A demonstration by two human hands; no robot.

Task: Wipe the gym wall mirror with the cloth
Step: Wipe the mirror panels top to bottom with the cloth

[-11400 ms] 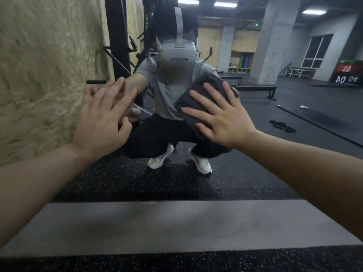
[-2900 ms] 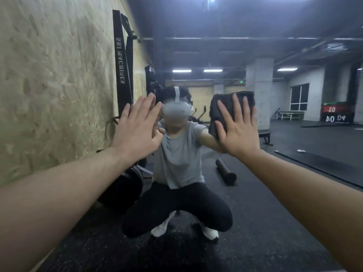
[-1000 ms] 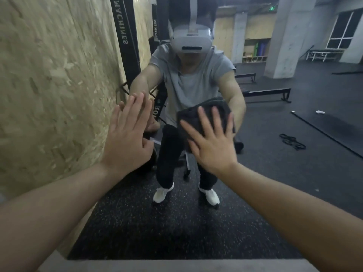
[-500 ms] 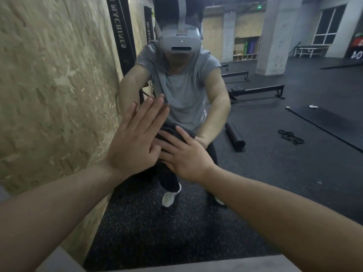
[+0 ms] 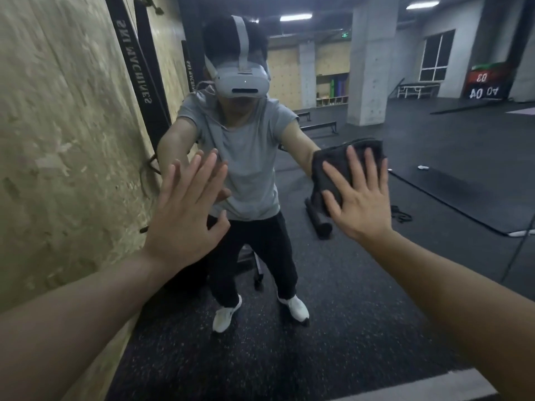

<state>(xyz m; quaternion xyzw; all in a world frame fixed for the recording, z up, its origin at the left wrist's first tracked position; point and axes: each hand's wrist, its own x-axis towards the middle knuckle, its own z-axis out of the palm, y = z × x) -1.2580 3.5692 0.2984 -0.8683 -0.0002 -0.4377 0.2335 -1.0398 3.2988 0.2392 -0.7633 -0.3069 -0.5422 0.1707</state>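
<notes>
On the far left runs a chipboard wall [image 5: 58, 140], with a black machine upright [image 5: 139, 68] leaning against it in the reflection. The left hand [image 5: 188, 215] lies flat on the mirror [image 5: 333, 328], fingers straight and spread, holding nothing. In the glass a person in a grey shirt stands facing us on white shoes. Further right, the right hand [image 5: 359, 198] presses the dark cloth [image 5: 333, 166] against the mirror with open, splayed fingers, the cloth bunched under palm and fingertips. Behind, reflected cubby shelves [image 5: 333, 88] hold coloured items too small to tell. A concrete pillar [image 5: 370, 62] stands beside them.
</notes>
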